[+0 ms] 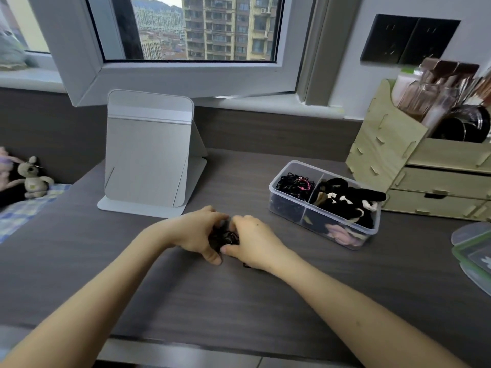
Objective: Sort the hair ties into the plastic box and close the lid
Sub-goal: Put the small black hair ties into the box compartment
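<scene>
A small heap of thin black hair ties (225, 239) lies on the dark wooden desk (239, 309), cupped between both hands. My left hand (198, 233) curls round its left side and my right hand (252, 243) curls round its right side. To the right stands the clear plastic box (325, 204) with a divider, its top uncovered. Its left compartment holds thin black ties and a pink one (293, 185). Its right compartment holds thick black, white and pink scrunchies (348, 201). The green-rimmed lid (475, 251) lies at the desk's right edge.
A grey folding stand (150, 155) is upright behind my hands. A wooden drawer organiser (425, 160) with cosmetics stands behind the box. Plush toys (32, 177) sit on checked bedding at the left. An open window frame (170, 75) hangs over the back of the desk.
</scene>
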The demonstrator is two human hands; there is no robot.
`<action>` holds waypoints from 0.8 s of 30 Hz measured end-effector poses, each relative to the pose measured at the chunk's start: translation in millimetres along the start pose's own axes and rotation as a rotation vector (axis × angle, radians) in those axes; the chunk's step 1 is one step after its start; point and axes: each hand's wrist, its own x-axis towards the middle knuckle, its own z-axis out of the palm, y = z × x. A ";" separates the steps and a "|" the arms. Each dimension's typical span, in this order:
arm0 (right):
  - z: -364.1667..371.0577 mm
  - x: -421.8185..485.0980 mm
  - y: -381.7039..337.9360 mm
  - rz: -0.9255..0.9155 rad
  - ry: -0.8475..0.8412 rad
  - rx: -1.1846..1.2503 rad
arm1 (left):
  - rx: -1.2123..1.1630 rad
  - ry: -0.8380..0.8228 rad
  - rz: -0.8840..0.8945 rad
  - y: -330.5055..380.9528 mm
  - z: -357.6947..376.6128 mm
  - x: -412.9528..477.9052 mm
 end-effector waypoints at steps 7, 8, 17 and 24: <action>1.6 0.3 8.8 -0.095 0.062 0.092 | -0.029 0.039 0.009 -2.5 1.6 0.7; -0.5 -0.1 9.3 -0.102 0.058 0.110 | -0.026 0.046 0.006 -3.0 2.1 1.3; -82.8 -4.2 41.1 0.018 0.160 0.316 | 0.023 0.034 -0.014 7.7 -1.6 12.1; -128.4 51.8 83.1 0.326 0.218 0.079 | -0.007 0.030 0.043 30.8 6.8 12.0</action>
